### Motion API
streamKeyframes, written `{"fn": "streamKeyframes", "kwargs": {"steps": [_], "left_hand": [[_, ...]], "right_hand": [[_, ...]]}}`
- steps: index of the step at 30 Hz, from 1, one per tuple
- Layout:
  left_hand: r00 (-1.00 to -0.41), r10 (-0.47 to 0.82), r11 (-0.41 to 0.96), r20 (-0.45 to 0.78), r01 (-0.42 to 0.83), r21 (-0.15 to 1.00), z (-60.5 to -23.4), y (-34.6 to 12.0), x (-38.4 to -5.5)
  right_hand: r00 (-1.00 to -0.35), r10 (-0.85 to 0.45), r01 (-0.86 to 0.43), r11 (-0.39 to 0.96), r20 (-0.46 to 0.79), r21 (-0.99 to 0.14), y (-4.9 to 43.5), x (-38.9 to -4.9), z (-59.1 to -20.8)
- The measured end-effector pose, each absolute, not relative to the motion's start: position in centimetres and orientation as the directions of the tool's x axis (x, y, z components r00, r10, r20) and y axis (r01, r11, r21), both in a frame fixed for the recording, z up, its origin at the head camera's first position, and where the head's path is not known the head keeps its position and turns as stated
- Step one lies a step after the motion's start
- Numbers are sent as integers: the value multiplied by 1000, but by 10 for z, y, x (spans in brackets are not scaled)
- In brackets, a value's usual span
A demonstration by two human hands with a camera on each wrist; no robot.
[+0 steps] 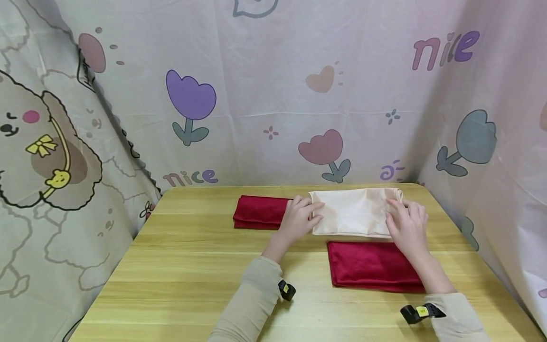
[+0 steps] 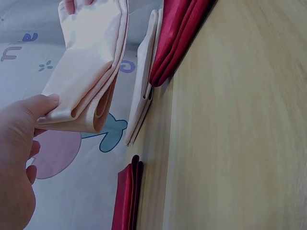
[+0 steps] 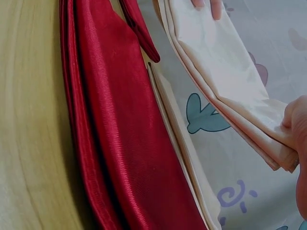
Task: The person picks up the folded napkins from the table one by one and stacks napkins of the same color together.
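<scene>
A folded cream satin cloth [image 1: 352, 211] is held up by both hands, one at each end. My left hand [image 1: 297, 216] pinches its left end, the thumb [image 2: 48, 101] on top and fingers beneath. My right hand [image 1: 408, 225] grips the right end; in the right wrist view the right thumb [image 3: 292, 115] presses on the upper face. Layered folds hang along its edge. Below it, a second folded cream cloth [image 2: 140, 79] lies on the table, seen in the wrist views and hidden by the held one in the head view.
A folded red cloth [image 1: 260, 212] lies at the back, left of the cream cloth and partly behind my left hand. Another folded red cloth [image 1: 372, 266] lies nearer, under my right forearm. The wooden table [image 1: 183, 280] meets a printed curtain [image 1: 256, 95] at the back.
</scene>
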State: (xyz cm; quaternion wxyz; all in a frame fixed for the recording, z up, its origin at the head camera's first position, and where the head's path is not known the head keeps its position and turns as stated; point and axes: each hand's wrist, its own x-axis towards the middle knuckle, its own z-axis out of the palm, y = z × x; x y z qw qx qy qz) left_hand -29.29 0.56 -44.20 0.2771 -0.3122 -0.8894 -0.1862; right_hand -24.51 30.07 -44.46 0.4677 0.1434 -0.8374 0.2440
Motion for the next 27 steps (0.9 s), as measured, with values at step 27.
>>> {"fn": "streamKeyframes", "kwargs": {"steps": [27], "left_hand": [[-708, 440, 767, 553, 616, 180, -445, 26, -299]], "right_hand": [[-534, 5, -438, 854, 845, -281, 313, -247, -438]]}}
